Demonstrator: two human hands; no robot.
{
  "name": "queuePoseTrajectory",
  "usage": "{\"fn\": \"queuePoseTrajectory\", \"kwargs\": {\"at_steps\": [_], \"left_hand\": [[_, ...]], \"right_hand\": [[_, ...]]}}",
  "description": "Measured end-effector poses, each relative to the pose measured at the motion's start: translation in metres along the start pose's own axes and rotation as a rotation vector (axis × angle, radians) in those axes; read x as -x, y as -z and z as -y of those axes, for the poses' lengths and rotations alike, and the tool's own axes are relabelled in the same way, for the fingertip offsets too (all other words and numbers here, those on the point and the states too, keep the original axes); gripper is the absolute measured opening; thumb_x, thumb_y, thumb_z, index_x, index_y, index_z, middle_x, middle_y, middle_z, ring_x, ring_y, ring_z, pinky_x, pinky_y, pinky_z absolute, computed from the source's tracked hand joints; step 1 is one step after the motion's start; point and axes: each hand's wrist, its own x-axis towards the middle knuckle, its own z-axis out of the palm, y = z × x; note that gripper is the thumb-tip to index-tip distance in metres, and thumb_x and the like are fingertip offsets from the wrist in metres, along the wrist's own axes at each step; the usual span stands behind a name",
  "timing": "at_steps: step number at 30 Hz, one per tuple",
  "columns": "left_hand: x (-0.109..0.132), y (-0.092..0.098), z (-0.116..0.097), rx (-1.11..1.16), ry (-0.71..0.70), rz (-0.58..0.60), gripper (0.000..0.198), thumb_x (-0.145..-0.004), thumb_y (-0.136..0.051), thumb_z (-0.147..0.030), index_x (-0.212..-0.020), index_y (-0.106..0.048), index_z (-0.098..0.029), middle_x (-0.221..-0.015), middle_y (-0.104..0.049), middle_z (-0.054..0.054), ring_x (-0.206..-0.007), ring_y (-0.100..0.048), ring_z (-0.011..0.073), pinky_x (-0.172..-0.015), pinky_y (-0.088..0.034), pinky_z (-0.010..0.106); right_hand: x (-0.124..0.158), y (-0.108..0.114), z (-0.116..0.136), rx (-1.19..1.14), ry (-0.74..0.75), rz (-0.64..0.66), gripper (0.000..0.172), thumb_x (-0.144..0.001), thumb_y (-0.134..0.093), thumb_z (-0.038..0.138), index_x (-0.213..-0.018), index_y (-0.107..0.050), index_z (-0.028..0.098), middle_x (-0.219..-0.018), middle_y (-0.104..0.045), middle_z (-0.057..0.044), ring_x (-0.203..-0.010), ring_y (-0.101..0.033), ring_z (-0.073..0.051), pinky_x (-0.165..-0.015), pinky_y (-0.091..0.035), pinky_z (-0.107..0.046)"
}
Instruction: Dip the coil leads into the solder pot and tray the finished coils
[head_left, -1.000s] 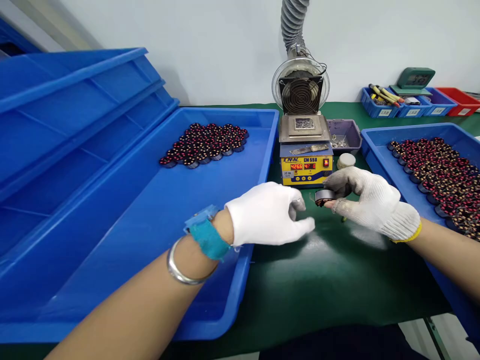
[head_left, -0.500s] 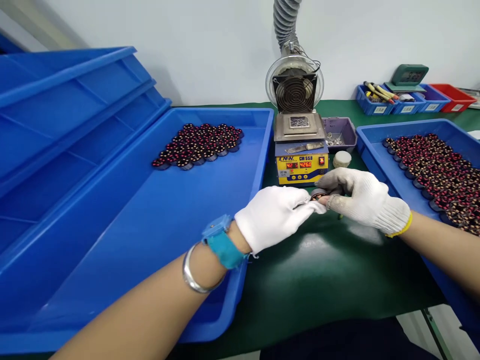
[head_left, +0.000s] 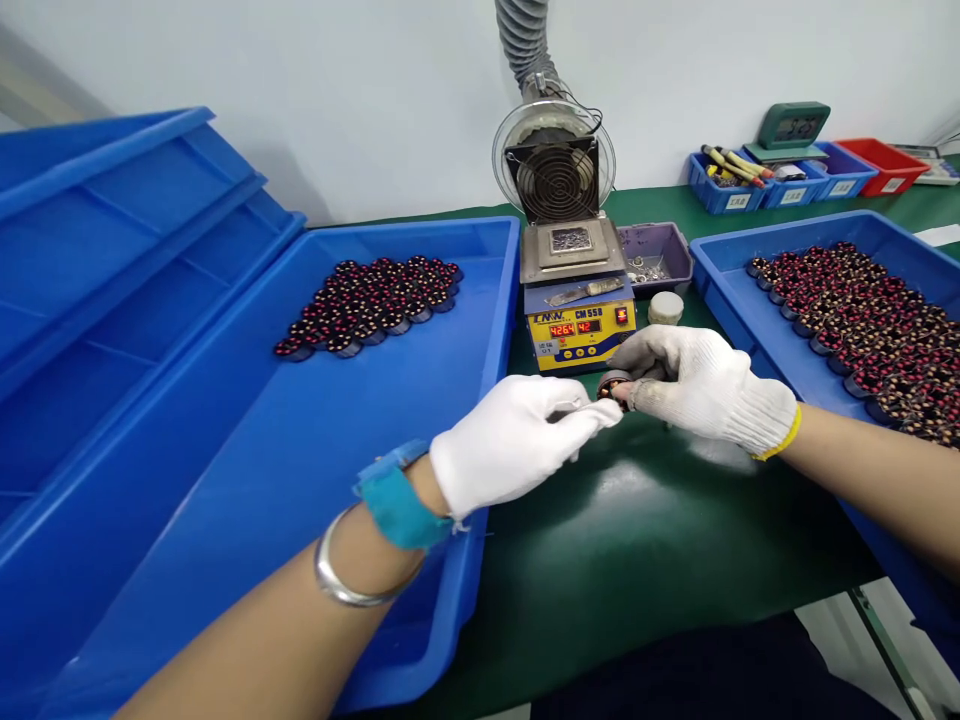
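My right hand (head_left: 694,385), in a white knit glove with darkened fingertips, grips a small round coil part (head_left: 613,384) between thumb and fingers. The part has a dark grey rim, with copper-coloured and reddish dots on the face. My left hand (head_left: 517,430), in a white cloth glove, has thumb and fingers pinched together just below the part's left side. Whether its fingertips touch the part or hold anything is hidden. Both hands are in front of a yellow and blue solder pot (head_left: 581,335) with lit red digits and a silvery molten surface on top.
Similar coil parts stand grouped in a left blue tray (head_left: 360,420) and a right blue tray (head_left: 724,270). Behind are a fan with a duct (head_left: 559,180), a purple bin (head_left: 675,265), a white round jar (head_left: 665,308), small tool boxes (head_left: 731,195) and a clock (head_left: 795,125).
The view has turned slightly, so the scene sits further left. My left fingertips have slid a little downward against the coil part, whose face shows more. My right hand keeps its grip.
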Motion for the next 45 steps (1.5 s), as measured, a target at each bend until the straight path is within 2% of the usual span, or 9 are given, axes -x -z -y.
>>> {"fn": "queuePoseTrajectory", "kwargs": {"at_steps": [5,10,14,19,23,28,36,40,45], "left_hand": [[0.001,0.012,0.001,0.373,0.131,-0.046,0.03,-0.076,-0.062,-0.042,-0.06,-0.056,-0.017,-0.048,-0.058,0.001,-0.04,-0.054,0.0125,-0.037,-0.041,0.021],[-0.007,-0.009,0.002,0.372,0.161,-0.028,0.033,-0.066,-0.072,-0.032,-0.091,-0.058,-0.015,-0.083,-0.07,0.007,-0.061,-0.064,0.0156,-0.043,-0.044,0.021],[-0.01,-0.024,-0.004,0.359,0.181,-0.074,0.029,-0.074,-0.066,-0.044,-0.073,-0.058,-0.015,-0.065,-0.066,0.004,-0.053,-0.061,0.0132,-0.044,-0.045,0.021],[-0.006,-0.012,-0.003,0.508,0.185,-0.074,0.033,-0.075,-0.064,-0.046,-0.065,-0.057,-0.016,-0.05,-0.061,0.002,-0.037,-0.052,0.0112,-0.035,-0.037,0.02],[-0.007,-0.008,0.003,0.489,0.119,-0.267,0.039,-0.072,-0.064,-0.053,-0.064,-0.055,-0.016,-0.048,-0.059,0.001,-0.036,-0.05,0.0104,-0.034,-0.036,0.02],[-0.01,-0.029,0.0,0.395,0.116,-0.159,0.025,-0.081,-0.059,-0.038,-0.074,-0.061,-0.014,-0.057,-0.063,0.002,-0.045,-0.058,0.0115,-0.042,-0.044,0.021],[-0.001,-0.017,0.0,0.413,-0.144,-0.82,0.022,-0.086,-0.055,-0.037,-0.078,-0.061,-0.017,-0.062,-0.063,-0.001,-0.052,-0.06,0.0121,-0.047,-0.046,0.024],[-0.005,-0.019,0.005,0.023,-0.155,-0.708,0.025,-0.087,-0.054,-0.041,-0.085,-0.061,-0.017,-0.068,-0.063,0.0,-0.059,-0.058,0.0113,-0.057,-0.045,0.024],[-0.002,-0.02,0.006,-0.396,-0.374,-0.415,0.034,-0.083,-0.056,-0.028,-0.051,-0.048,-0.017,-0.047,-0.046,-0.003,-0.045,-0.041,0.0085,-0.05,-0.033,0.024]], "right_hand": [[-0.008,0.006,-0.003,-0.095,-0.096,-0.08,0.022,-0.074,-0.068,0.029,-0.092,-0.068,0.017,-0.085,-0.07,-0.003,-0.077,-0.067,-0.016,-0.067,-0.055,-0.025],[-0.009,0.003,-0.006,-0.193,-0.148,-0.077,0.024,-0.075,-0.068,0.03,-0.095,-0.068,0.017,-0.083,-0.07,-0.003,-0.074,-0.067,-0.016,-0.062,-0.055,-0.025],[-0.009,-0.001,-0.008,-0.135,-0.125,-0.094,0.024,-0.074,-0.069,0.031,-0.094,-0.069,0.018,-0.087,-0.07,-0.003,-0.076,-0.067,-0.016,-0.064,-0.055,-0.025],[-0.01,0.0,-0.008,-0.111,-0.12,-0.118,0.025,-0.074,-0.069,0.031,-0.095,-0.069,0.017,-0.085,-0.071,-0.003,-0.075,-0.067,-0.016,-0.064,-0.055,-0.025],[-0.009,0.001,-0.005,-0.145,-0.129,-0.151,0.026,-0.073,-0.069,0.032,-0.094,-0.069,0.016,-0.085,-0.07,-0.004,-0.075,-0.067,-0.016,-0.064,-0.055,-0.024],[-0.007,-0.001,-0.001,-0.153,-0.099,-0.15,0.024,-0.074,-0.068,0.029,-0.094,-0.067,0.015,-0.085,-0.07,-0.003,-0.074,-0.066,-0.015,-0.063,-0.055,-0.023],[-0.004,-0.003,-0.002,-0.184,-0.062,-0.157,0.023,-0.075,-0.067,0.029,-0.093,-0.065,0.016,-0.087,-0.069,-0.003,-0.078,-0.067,-0.016,-0.068,-0.056,-0.025],[0.001,-0.005,0.0,-0.092,0.001,-0.168,0.021,-0.075,-0.067,0.029,-0.092,-0.065,0.018,-0.084,-0.069,0.0,-0.074,-0.066,-0.015,-0.066,-0.055,-0.025],[0.002,-0.001,0.0,-0.063,0.083,-0.22,0.022,-0.075,-0.068,0.03,-0.093,-0.065,0.018,-0.084,-0.068,-0.001,-0.074,-0.066,-0.016,-0.066,-0.055,-0.026]]}}
